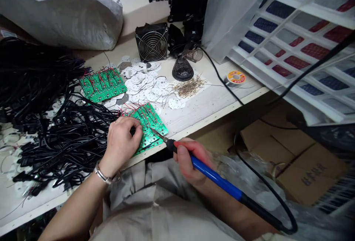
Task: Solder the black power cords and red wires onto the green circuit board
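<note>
My right hand (192, 159) grips a soldering iron (216, 176) with a blue handle, its metal tip pointing left onto a green circuit board (149, 119). Thin red wires stand up from that board, which lies at the table's front edge. Over the board's left side, my left hand (124, 135) is closed in a pinch; whatever its fingertips hold is hidden. A second green circuit board (104, 84) with red wires lies farther back. Next to my left hand spreads a heap of black cables (74, 133).
White disc-shaped pieces (146, 84) lie scattered behind the boards. Beyond them stand a small black fan (152, 43) and an iron stand (183, 69). A solder spool (235, 78) sits at right, near a white plastic crate (299, 48). The iron's cord loops at lower right, by a cardboard box (305, 159).
</note>
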Motion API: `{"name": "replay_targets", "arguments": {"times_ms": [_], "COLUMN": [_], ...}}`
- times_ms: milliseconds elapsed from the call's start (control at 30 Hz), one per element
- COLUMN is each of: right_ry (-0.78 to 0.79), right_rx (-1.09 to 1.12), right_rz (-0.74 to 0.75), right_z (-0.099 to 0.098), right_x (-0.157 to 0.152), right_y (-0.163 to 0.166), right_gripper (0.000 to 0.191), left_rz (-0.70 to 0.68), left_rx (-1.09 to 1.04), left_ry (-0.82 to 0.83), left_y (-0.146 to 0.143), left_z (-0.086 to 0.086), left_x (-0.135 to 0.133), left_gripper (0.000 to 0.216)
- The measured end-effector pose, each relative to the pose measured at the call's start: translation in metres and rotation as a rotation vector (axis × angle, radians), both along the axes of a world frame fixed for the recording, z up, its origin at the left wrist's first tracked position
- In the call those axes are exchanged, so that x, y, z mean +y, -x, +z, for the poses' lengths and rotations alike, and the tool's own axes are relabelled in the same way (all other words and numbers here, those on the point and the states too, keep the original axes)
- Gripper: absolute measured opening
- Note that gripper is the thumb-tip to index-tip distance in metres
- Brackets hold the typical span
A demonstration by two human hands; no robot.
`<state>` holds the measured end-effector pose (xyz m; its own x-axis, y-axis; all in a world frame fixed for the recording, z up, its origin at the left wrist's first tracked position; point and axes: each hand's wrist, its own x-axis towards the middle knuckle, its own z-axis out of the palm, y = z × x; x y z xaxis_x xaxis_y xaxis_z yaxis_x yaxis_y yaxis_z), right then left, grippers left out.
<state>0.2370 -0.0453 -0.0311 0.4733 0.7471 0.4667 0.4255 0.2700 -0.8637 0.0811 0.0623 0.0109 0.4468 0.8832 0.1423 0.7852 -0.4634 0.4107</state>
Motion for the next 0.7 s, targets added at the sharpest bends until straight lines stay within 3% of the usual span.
{"name": "replay_targets", "arguments": {"times_ms": [200, 700], "right_ry": [-0.022, -0.129], "right_rx": [-0.131, -0.259], "right_rz": [-0.011, 0.019], "right_z": [0.012, 0.007], "right_x": [0.007, 0.025], "right_y": [0.006, 0.013], "right_gripper": [0.007, 0.008], "left_rz": [-0.040, -0.082], "left_rx": [0.086, 0.302], "left_ry": [0.033, 0.044], "left_y": [-0.002, -0.006], "left_z": [0.002, 0.010], "left_x": [0.009, 0.016], "left_gripper": [0.015, 0.020]}}
